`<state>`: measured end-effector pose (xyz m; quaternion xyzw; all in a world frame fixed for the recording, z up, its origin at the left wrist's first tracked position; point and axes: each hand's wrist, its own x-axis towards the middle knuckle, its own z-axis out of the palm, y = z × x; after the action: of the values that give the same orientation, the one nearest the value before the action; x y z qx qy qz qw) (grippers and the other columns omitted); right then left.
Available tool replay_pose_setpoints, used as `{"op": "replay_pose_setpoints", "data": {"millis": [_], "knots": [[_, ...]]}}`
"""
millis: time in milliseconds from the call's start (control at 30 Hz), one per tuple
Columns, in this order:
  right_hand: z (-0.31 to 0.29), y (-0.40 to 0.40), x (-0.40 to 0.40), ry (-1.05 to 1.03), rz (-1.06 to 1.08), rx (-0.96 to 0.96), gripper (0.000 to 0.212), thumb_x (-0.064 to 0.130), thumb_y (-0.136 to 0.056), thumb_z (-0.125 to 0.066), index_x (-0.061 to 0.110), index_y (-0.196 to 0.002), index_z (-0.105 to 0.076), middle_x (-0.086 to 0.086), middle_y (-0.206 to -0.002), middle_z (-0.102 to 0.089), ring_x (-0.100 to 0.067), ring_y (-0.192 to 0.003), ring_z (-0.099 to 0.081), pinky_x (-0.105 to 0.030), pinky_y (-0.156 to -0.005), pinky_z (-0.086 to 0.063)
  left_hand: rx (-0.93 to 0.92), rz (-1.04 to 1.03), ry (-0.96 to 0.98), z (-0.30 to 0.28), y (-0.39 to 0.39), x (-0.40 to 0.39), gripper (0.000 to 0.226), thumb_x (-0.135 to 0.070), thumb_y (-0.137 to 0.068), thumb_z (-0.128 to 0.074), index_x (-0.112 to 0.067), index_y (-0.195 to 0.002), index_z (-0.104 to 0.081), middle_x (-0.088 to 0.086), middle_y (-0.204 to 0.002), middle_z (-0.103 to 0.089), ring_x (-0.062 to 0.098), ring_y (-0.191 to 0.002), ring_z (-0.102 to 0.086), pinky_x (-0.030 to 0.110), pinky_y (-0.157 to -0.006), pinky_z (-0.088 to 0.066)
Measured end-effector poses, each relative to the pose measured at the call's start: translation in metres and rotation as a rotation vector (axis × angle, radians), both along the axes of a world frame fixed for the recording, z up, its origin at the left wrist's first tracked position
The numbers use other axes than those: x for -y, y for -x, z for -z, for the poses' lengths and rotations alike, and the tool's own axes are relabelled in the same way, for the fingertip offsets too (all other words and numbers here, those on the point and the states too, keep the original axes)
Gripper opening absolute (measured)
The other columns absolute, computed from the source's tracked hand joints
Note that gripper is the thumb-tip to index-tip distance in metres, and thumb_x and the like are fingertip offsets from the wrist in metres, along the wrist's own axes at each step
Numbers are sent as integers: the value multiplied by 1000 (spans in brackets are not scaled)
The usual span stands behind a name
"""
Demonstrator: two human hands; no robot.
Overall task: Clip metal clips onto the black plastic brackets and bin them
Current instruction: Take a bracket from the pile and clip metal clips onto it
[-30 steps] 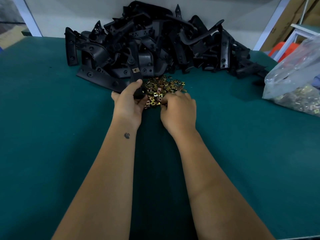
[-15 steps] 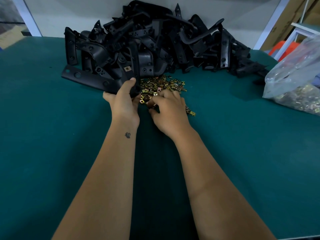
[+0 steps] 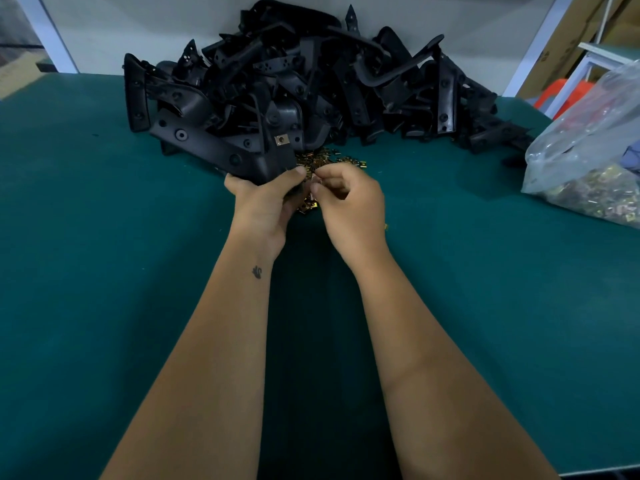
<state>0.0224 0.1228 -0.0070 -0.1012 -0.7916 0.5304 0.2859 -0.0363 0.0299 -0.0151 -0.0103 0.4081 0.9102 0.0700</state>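
Head view: your left hand (image 3: pixel 265 199) grips one black bracket (image 3: pixel 214 147) by its near corner, lifted just in front of the bracket pile (image 3: pixel 311 81). One metal clip (image 3: pixel 281 139) already sits on that bracket, on the upright arm near the bend. Your right hand (image 3: pixel 349 202) is curled, thumb and forefinger pinched together right beside the bracket's corner; it looks to be pinching a second clip, though the piece itself is too small to make out.

Progress, as a judgement: early. You're mid-way through fitting one bracket, one clip on and likely another going on. No bin shows anywhere, and no stack of finished brackets, so nothing can be called binned. The pile behind is large and looks untouched.

Counts:
- Bracket in hand: one.
- Clips seated on it: one visible.
- Brackets in the pile: too tangled to count; dozens at a guess.
- Loose clips (image 3: pixel 322 159) on the desk (image 3: pixel 104 271): a small heap, partly hidden by your hands, just beyond and under them; many, not countable.
- Bag (image 3: pixel 588 147) at the right edge: one, clear plastic, with more brass-coloured clips in it.
- Hands: two, both busy.
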Motion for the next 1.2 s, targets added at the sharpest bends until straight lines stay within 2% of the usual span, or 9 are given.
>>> {"op": "replay_pose_setpoints", "data": {"millis": [100, 233, 400, 500, 600, 900, 967, 1067, 1200], "knots": [[-1, 0, -2, 67, -7, -1, 15, 5, -90, -67, 14, -100, -71, 4, -92, -70, -9, -92, -66, -12, -77, -49, -44, 19, 7, 1, 0, 0, 64, 17, -76, -70, -16, -113, -30, 11, -99, -62, 14, -75, -73, 31, -73, -58], [-1, 1, -2, 167, -16, -2, 15, 5, -89, -68, 19, -95, -68, 1, -94, -72, -9, -90, -68, -11, -75, -50, -57, 9, 26, 3, 1, 1, 64, 17, -74, -71, -16, -109, -30, 9, -95, -63, 13, -74, -73, 29, -72, -57], [1, 1, -4, 150, -6, -33, 16, 3, -87, -68, 17, -92, -69, 7, -88, -69, -3, -84, -64, -13, -76, -50, -71, 32, 36, 3, 0, -1, 60, 18, -75, -69, -17, -105, -30, 8, -91, -61, 13, -72, -72, 30, -73, -57], [1, 2, -5, 154, -31, -17, 14, 2, -87, -69, 13, -95, -70, 0, -89, -71, -12, -87, -67, -22, -80, -54, -69, 44, 43, 4, 0, -2, 58, 17, -76, -69, -17, -104, -31, 9, -94, -61, 14, -73, -72, 31, -74, -58], [1, 2, -5, 153, -53, -10, 13, 1, -88, -68, 13, -94, -71, -2, -89, -72, -16, -89, -68, -25, -82, -55, -58, 38, 32, 4, 2, -2, 60, 17, -76, -69, -16, -109, -31, 9, -93, -62, 15, -73, -72, 33, -74, -58], [2, 3, -4, 171, -54, -29, 21, 1, -88, -67, 21, -91, -72, 11, -84, -69, 0, -82, -64, -17, -80, -53, -39, -3, 59, 2, 0, -1, 63, 20, -75, -67, -15, -114, -31, 9, -93, -63, 16, -77, -70, 32, -74, -59], [2, 3, -6, 241, -39, -29, 22, 2, -89, -66, 22, -92, -73, 11, -87, -70, 1, -85, -65, -17, -83, -53, -25, -11, 56, 1, 0, 0, 65, 20, -75, -67, -15, -116, -31, 8, -95, -62, 16, -82, -69, 30, -72, -59], [1, 3, -10, 381, -30, -27, 22, -1, -89, -65, 16, -101, -73, 4, -95, -72, -8, -93, -66, -25, -92, -54, -15, -8, 25, 0, 0, 0, 65, 20, -75, -67, -16, -116, -31, 7, -95, -63, 14, -81, -68, 28, -71, -58], [-1, 2, -12, 468, -43, -42, 21, -2, -87, -68, 11, -103, -72, 4, -90, -72, -7, -87, -67, -23, -86, -56, -16, 21, 18, 1, 0, 0, 64, 18, -76, -69, -16, -115, -32, 10, -102, -63, 19, -89, -69, 30, -74, -59]]}}
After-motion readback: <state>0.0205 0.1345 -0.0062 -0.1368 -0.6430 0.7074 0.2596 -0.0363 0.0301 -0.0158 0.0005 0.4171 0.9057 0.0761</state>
